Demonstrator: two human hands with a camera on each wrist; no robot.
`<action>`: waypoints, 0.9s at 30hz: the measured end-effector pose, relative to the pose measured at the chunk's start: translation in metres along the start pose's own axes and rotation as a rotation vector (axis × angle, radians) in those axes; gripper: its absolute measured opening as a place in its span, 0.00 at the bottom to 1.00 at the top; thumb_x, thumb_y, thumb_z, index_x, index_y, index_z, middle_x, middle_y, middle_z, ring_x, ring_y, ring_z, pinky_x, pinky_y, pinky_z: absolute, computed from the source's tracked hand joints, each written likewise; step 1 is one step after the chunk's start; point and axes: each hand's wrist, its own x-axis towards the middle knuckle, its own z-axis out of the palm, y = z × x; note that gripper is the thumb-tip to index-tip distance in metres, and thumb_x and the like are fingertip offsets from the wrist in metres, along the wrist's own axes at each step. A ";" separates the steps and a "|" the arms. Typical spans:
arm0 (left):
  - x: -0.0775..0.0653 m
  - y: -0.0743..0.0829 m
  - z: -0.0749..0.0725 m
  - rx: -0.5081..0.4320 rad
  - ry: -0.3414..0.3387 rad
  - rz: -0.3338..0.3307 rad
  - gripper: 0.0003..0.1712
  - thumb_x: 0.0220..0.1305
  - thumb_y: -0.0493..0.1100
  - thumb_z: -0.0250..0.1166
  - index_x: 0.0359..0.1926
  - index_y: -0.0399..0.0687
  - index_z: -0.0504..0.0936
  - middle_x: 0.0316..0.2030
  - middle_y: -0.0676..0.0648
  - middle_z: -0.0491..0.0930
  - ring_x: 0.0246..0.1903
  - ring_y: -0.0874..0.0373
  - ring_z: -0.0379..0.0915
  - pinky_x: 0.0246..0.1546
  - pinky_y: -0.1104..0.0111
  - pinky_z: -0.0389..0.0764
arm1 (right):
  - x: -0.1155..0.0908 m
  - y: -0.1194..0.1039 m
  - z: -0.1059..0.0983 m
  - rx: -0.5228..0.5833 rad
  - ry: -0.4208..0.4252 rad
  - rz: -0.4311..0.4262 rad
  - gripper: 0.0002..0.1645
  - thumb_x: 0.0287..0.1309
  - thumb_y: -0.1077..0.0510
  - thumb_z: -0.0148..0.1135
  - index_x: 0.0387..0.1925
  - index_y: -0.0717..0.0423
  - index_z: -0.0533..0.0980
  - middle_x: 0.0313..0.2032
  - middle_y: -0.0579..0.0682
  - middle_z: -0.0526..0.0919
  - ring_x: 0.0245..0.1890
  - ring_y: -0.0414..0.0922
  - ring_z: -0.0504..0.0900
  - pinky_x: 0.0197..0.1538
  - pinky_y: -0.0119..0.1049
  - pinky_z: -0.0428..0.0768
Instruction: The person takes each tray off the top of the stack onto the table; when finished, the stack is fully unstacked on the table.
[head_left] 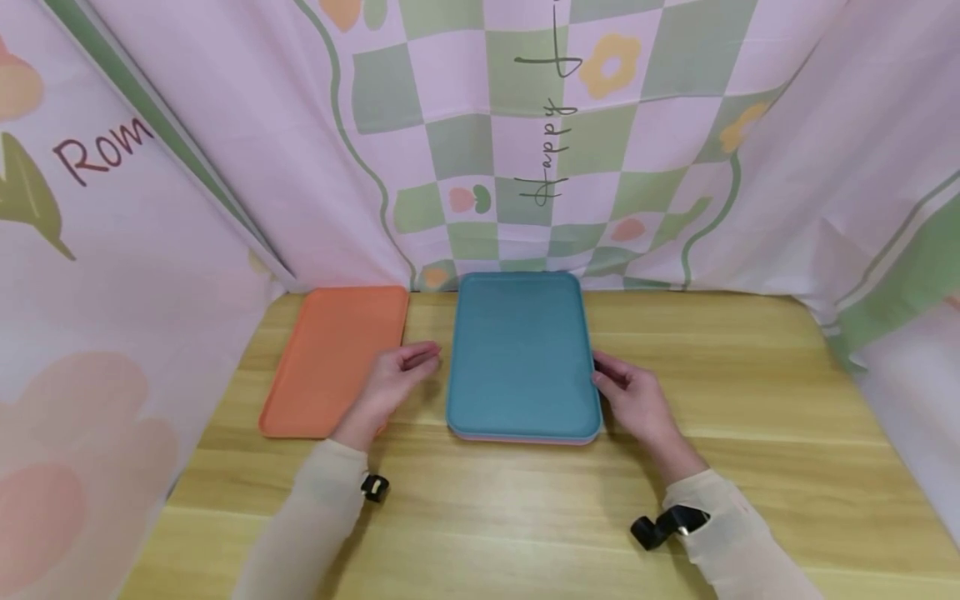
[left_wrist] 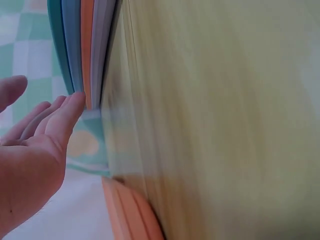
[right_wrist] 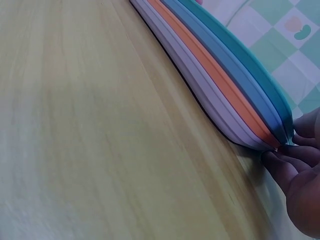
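A stack of rectangular trays stands on the table, with a teal tray (head_left: 522, 358) on top. Beneath it the wrist views show a blue tray (right_wrist: 225, 65), an orange tray (right_wrist: 215, 75) and a lilac tray (right_wrist: 200, 82). My right hand (head_left: 637, 400) pinches the teal tray at the stack's right edge, its fingertips by the layers below. Just left of the stack, my left hand (head_left: 393, 375) holds nothing; its fingers are loosely extended, with a small gap to the stack in the head view. Under that hand lies a separate orange tray (head_left: 341, 350).
The wooden table (head_left: 510, 525) extends in front of the trays and to their right. A patterned curtain (head_left: 525, 142) hangs behind the table, and another printed cloth (head_left: 112, 292) closes off the left side.
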 end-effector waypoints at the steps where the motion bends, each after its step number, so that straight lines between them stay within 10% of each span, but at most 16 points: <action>1: 0.000 0.000 0.002 0.007 -0.007 -0.001 0.26 0.78 0.36 0.65 0.71 0.31 0.77 0.68 0.32 0.81 0.70 0.40 0.78 0.70 0.61 0.81 | 0.000 0.000 0.000 0.002 0.000 -0.001 0.28 0.82 0.56 0.57 0.77 0.61 0.72 0.71 0.65 0.79 0.70 0.58 0.80 0.60 0.24 0.82; 27: 0.005 -0.003 0.022 -0.011 -0.087 -0.100 0.35 0.73 0.30 0.66 0.77 0.31 0.69 0.73 0.28 0.74 0.74 0.37 0.72 0.73 0.52 0.77 | 0.000 0.000 0.003 0.024 0.033 -0.002 0.27 0.82 0.58 0.57 0.75 0.64 0.73 0.70 0.66 0.80 0.71 0.59 0.80 0.54 0.12 0.76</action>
